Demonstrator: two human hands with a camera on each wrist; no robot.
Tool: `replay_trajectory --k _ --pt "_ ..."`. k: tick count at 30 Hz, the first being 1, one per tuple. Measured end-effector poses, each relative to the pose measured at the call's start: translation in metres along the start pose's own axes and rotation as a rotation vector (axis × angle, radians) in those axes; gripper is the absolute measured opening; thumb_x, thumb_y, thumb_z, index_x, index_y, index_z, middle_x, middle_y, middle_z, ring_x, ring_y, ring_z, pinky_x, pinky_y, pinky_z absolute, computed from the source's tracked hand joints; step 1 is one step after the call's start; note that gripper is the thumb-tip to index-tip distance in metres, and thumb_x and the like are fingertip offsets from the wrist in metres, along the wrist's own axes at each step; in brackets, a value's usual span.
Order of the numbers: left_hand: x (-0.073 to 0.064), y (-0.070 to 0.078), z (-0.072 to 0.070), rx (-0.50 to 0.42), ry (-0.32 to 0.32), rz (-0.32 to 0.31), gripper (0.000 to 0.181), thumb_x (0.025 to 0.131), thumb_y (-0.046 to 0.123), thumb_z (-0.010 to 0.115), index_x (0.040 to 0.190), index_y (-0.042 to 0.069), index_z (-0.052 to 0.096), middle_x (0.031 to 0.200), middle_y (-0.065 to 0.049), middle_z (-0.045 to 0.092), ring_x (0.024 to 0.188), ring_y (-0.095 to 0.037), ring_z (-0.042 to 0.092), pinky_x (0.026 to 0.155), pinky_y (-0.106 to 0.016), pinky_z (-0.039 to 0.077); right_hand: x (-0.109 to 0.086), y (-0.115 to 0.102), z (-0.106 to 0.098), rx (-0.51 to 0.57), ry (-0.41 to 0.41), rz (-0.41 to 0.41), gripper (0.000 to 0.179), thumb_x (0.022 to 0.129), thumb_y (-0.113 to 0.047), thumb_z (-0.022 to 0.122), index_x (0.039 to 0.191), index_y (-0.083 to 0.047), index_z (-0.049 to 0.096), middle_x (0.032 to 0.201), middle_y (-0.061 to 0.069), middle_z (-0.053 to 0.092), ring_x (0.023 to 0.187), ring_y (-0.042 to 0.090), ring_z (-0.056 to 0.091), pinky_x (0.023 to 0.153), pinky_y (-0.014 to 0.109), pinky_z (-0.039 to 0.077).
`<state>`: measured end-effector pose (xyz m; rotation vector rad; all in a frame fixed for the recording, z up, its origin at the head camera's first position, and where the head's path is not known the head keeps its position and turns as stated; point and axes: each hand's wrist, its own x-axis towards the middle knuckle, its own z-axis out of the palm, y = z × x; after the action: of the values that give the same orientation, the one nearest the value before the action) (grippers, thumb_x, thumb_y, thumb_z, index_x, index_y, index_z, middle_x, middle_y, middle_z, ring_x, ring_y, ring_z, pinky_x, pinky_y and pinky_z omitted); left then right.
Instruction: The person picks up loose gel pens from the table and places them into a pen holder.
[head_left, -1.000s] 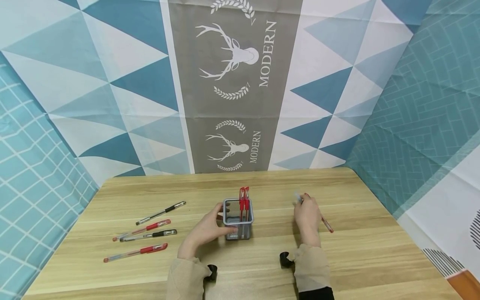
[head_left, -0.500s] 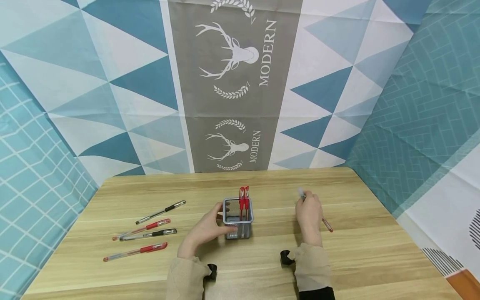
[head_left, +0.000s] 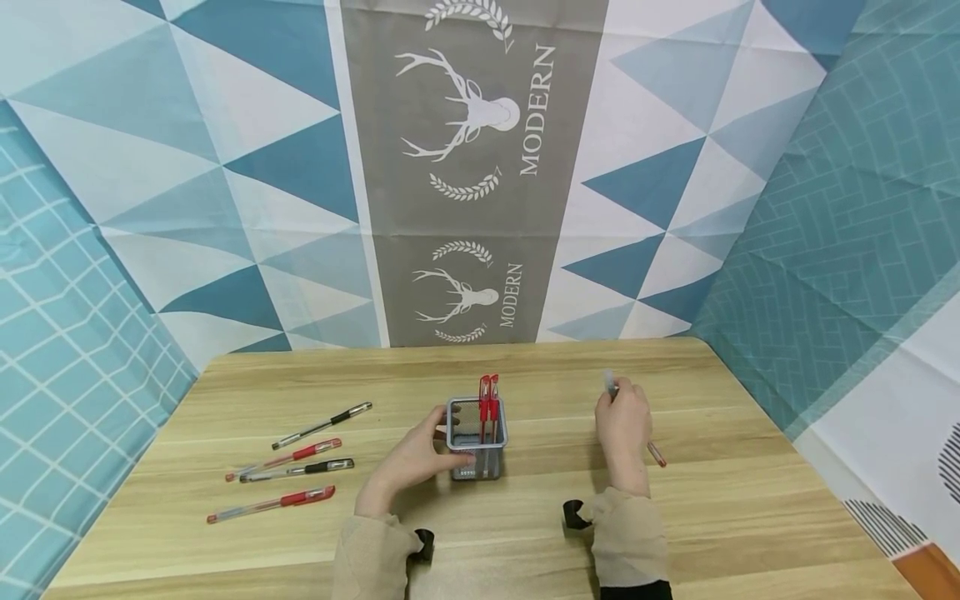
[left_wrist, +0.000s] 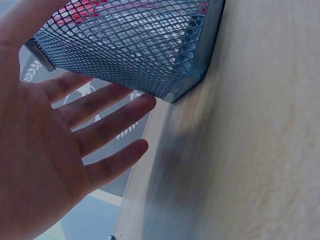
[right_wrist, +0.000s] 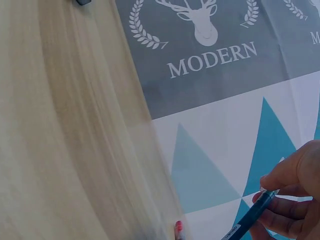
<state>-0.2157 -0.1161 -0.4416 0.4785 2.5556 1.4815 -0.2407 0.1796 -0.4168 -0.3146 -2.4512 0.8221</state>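
Observation:
My left hand (head_left: 408,462) holds the grey wire-mesh pen holder (head_left: 477,462) from its left side, thumb on the front wall and fingers behind; in the left wrist view the fingers fan out beside the mesh (left_wrist: 125,45). Two red pens (head_left: 488,408) stand upright inside it. To the right, my right hand (head_left: 625,425) pinches a dark pen (right_wrist: 250,216) between thumb and fingers, its clear end (head_left: 609,380) pointing up past the hand. A red pen (head_left: 657,454) lies on the table, mostly hidden beneath that hand; a red tip (right_wrist: 179,227) shows in the right wrist view.
On the left of the wooden table (head_left: 540,533) lie two black-grip pens, one farther back (head_left: 322,426) and one nearer (head_left: 296,471), plus two red pens, one between them (head_left: 283,460) and one in front (head_left: 272,504). A patterned backdrop (head_left: 465,275) borders the far edge.
My right hand has shifted slightly right with the dark pen, whose clear end has swung rightward and up. More of the red pen beneath is now covered. The left hand and holder stay put.

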Motion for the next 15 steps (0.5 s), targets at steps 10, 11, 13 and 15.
replay_trajectory --k 10,11,13,15 --pt "0.000 0.000 0.001 0.007 0.003 -0.001 0.082 0.069 0.037 0.077 0.134 0.010 0.035 0.110 -0.008 0.058 0.100 -0.022 0.056 0.086 -0.039 0.045 0.000 -0.005 -0.009 0.019 0.017 -0.019 0.026 0.087 -0.007 0.049 0.105 0.010 0.057 0.084 0.023 0.058 0.072 0.035 0.057 0.058 0.045 0.046" --pt "0.000 0.000 0.001 0.005 0.005 -0.003 0.082 0.069 0.036 0.077 0.134 0.010 0.035 0.110 -0.008 0.058 0.100 -0.023 0.056 0.086 -0.039 0.045 0.000 -0.005 -0.009 0.020 0.019 -0.021 0.026 0.087 -0.007 0.049 0.105 0.010 0.057 0.084 0.023 0.058 0.071 0.036 0.057 0.058 0.045 0.046" --pt "0.000 0.000 0.001 0.003 0.006 -0.010 0.081 0.069 0.035 0.077 0.134 0.010 0.036 0.109 -0.009 0.058 0.099 -0.022 0.056 0.086 -0.038 0.046 0.000 -0.006 -0.011 0.020 0.025 -0.023 0.027 0.087 -0.008 0.050 0.105 0.010 0.057 0.085 0.023 0.058 0.072 0.036 0.057 0.059 0.046 0.046" --pt "0.000 0.000 0.001 0.001 0.009 -0.011 0.080 0.069 0.034 0.078 0.133 0.009 0.036 0.109 -0.009 0.058 0.099 -0.022 0.056 0.086 -0.039 0.046 0.000 -0.007 -0.012 0.017 0.033 -0.026 0.027 0.087 -0.009 0.050 0.105 0.009 0.058 0.085 0.023 0.059 0.072 0.036 0.057 0.059 0.046 0.046"
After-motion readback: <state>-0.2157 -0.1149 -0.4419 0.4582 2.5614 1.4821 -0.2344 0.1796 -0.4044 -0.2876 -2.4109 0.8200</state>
